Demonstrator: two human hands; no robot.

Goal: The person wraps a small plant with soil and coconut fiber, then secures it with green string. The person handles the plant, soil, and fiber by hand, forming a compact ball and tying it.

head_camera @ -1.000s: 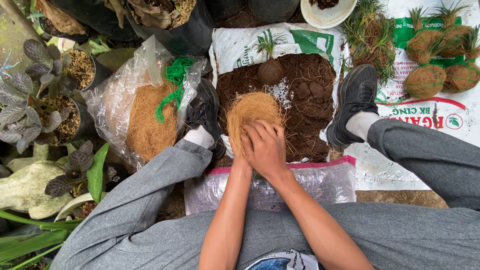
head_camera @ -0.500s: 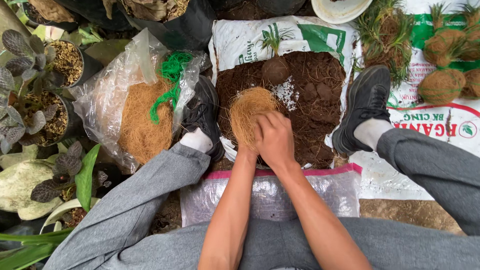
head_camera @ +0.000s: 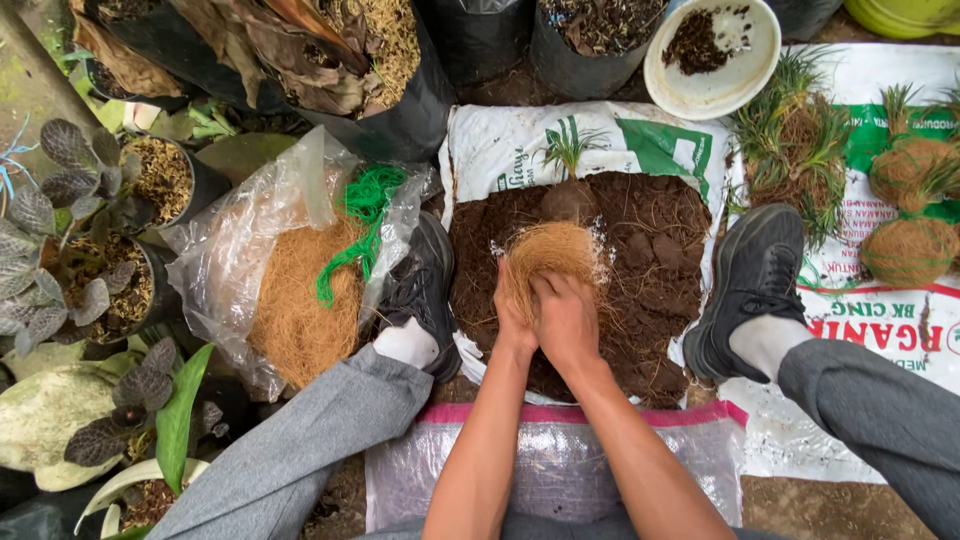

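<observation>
Left hand: the left hand [head_camera: 515, 315] is cupped around the near left side of a round pad of tan coconut fibre [head_camera: 550, 258], fingers curled and grasping it.
Right hand: the right hand [head_camera: 567, 318] lies just beside the left one, fingers clenched on the near edge of the same fibre pad.
Place of the fibre pad: it is held over a heap of dark brown soil [head_camera: 650, 270] spread on an opened white sack [head_camera: 505, 150], between two black shoes [head_camera: 425, 285].
Doing it well: in my judgement, both hands should press evenly and turn the pad a little at a time, so the fibre takes a bowl shape and does not tear.
Count, fibre balls with green shoots: two are clear at the right [head_camera: 908, 250]; more may be cut off at the edge.
Count, small plant on the soil: one [head_camera: 570, 190].
Count, clear plastic bag of loose fibre with green string: one [head_camera: 300, 300].
Count, white bowl: one [head_camera: 715, 60].
</observation>
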